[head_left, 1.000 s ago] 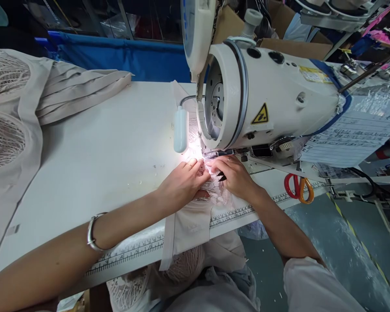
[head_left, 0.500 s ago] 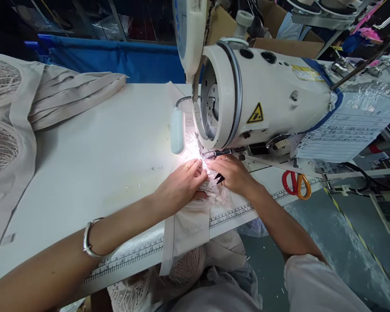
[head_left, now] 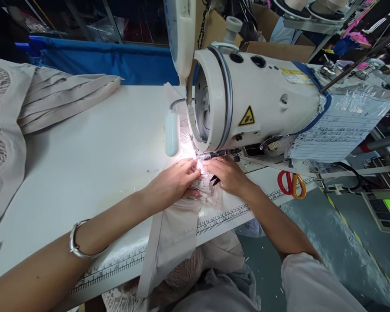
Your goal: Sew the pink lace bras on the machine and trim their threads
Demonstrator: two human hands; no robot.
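A pale beige fabric panel edged with white lace lies on the white worktable directly in front of the white industrial sewing machine. Its lace end sits under the machine's needle area and under both hands, and its plain end hangs over the table edge nearest the person. The left hand rests flat on the lace, fingers straight and pressed together, their tips in the lamp glare just below the machine's head. The right hand is opposite it, fingers curled down with their tips on the lace. The dark tips of a small black tool poke out beneath its thumb, but I cannot tell if it is gripped. Compared with half a second ago, both hands keep their place below the machine, while the panel's hanging end trails further down and slants more.
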